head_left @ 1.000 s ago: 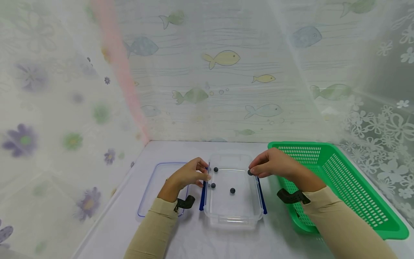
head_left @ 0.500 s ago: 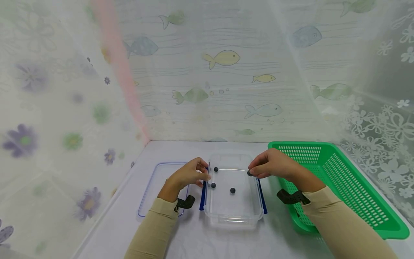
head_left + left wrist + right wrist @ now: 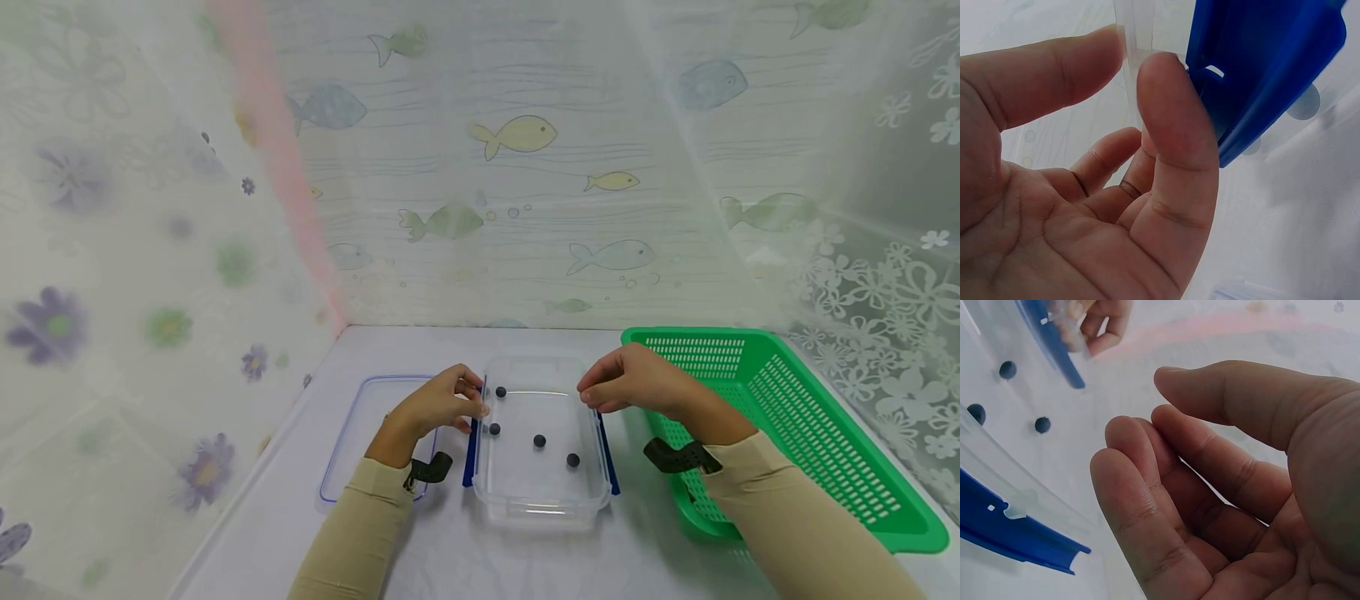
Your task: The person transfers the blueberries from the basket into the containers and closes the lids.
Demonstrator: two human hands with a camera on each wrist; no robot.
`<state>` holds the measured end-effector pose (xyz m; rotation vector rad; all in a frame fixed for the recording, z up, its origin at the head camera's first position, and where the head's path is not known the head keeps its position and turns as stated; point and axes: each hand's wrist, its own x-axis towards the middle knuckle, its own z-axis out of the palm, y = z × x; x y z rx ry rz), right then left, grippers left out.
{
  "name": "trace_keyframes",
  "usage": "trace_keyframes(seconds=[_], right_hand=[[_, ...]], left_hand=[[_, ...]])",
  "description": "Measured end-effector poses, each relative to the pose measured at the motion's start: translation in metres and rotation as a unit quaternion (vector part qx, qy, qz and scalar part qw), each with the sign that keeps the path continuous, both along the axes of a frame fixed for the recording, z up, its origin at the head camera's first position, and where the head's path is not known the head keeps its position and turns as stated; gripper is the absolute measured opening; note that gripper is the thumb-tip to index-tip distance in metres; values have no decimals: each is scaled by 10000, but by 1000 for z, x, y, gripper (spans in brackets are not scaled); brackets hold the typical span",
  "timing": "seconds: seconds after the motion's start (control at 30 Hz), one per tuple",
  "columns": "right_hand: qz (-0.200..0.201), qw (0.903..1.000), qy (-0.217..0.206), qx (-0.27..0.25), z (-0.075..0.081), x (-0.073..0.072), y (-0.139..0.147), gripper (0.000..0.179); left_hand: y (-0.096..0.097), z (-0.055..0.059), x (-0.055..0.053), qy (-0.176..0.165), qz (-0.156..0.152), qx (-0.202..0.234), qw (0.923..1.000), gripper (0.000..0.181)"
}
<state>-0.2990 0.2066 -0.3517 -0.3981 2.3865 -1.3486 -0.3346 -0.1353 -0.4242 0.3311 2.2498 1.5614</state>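
A clear plastic container [image 3: 525,479] with blue side latches [image 3: 610,454] stands on the table with several small dark balls [image 3: 540,441] inside it. My left hand [image 3: 442,404] pinches the container's left wall, thumb on the inside and a finger outside beside the blue latch [image 3: 1260,69]. Over the far right corner hovers my right hand [image 3: 630,385], its fingers loosely bent and nothing between them. In the right wrist view a gap shows between thumb and fingers, while balls [image 3: 1042,425] lie beyond in the container.
A clear lid with a blue rim [image 3: 327,467] lies flat to the left, partly behind the left forearm. To the right stands a green perforated basket [image 3: 832,417], under the right forearm. Printed curtains [image 3: 480,275] enclose the white table.
The dark ball pinched by my right hand has been let go and now lies in the near right part of the container. Both hands have stayed almost in place.
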Motion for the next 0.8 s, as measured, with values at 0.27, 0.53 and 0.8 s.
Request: trace_keyframes(seconds=[0.27, 0.53, 0.8], right_hand=[[-92, 9998, 22, 161, 1, 0, 3, 26], [-184, 9995, 56, 254, 2, 0, 12, 32], [-174, 9994, 45, 282, 2, 5, 27, 31]], left_hand=[[0, -2, -1, -2, 35, 8, 10000, 52], [0, 1, 1, -20, 17, 29, 10000, 51], [1, 0, 0, -25, 28, 25, 10000, 52]])
